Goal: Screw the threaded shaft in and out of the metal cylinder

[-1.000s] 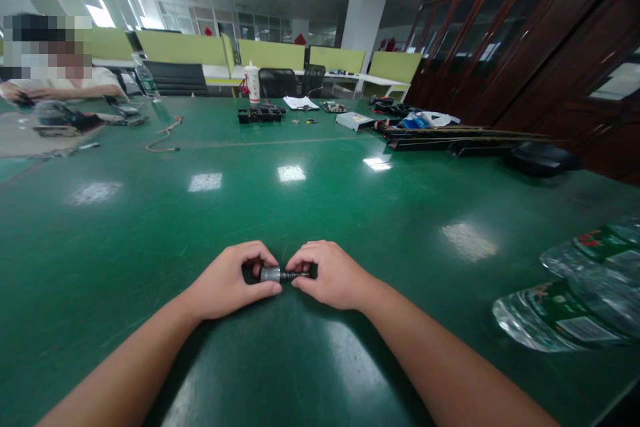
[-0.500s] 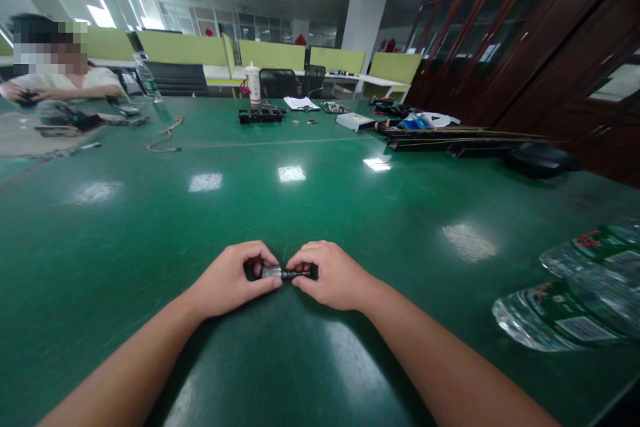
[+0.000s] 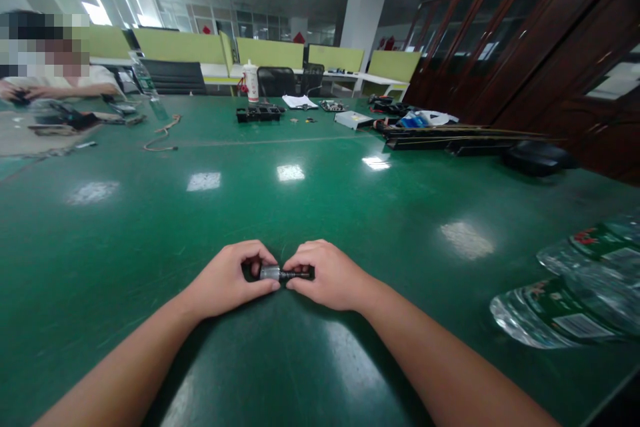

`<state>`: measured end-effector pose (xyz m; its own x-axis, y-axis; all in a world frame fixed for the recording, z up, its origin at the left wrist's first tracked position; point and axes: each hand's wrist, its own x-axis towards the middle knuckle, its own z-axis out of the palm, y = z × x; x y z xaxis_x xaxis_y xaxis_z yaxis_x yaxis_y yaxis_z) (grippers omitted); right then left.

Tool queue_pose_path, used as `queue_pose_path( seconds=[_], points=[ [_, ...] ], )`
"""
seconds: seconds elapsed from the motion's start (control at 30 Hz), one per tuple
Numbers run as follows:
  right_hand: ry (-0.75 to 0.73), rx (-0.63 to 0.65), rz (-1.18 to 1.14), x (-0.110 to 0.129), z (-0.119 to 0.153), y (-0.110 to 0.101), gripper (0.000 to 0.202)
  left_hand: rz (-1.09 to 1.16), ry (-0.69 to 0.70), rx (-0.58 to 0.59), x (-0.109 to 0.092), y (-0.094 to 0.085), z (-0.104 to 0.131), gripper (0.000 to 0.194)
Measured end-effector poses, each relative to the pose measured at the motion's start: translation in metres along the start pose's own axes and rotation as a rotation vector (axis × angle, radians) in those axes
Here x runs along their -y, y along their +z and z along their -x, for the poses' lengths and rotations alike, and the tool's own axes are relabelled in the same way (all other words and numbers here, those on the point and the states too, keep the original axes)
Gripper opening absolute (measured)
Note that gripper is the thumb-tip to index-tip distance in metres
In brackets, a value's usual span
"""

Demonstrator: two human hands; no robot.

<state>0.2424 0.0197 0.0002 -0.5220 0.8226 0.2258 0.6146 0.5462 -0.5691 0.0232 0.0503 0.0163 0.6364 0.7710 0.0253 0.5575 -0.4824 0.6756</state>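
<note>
Between my hands, low over the green table (image 3: 240,207), is a small motor-like part (image 3: 270,272) with a silver cylinder at its left and a thin dark ribbed shaft at its right. My left hand (image 3: 235,280) has its thumb and fingers curled round the silver cylinder. The shaft end lies between the thumb and fingers of my right hand (image 3: 325,275). Both forearms rest toward the front edge, and the fingertips of the two hands nearly meet.
Two clear plastic bottles (image 3: 560,310) lie at the right. Farther back are a black part (image 3: 260,113), a metal box (image 3: 353,120), long dark rails (image 3: 440,139), a cable (image 3: 161,135) and a white bottle (image 3: 251,83). A person (image 3: 55,60) sits at the far left.
The whole view has shifted very slightly. Both hands keep their hold on the part, with hardly any movement.
</note>
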Motion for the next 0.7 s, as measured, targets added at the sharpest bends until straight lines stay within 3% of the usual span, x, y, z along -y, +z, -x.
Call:
queue_pose_path(
  seconds=[0.7],
  points=[
    [-0.011,-0.002,0.017,0.0008,-0.0002,-0.0013,0.011,-0.047,0.032,-0.001,-0.002,-0.001,0.0004,0.02]
  ],
)
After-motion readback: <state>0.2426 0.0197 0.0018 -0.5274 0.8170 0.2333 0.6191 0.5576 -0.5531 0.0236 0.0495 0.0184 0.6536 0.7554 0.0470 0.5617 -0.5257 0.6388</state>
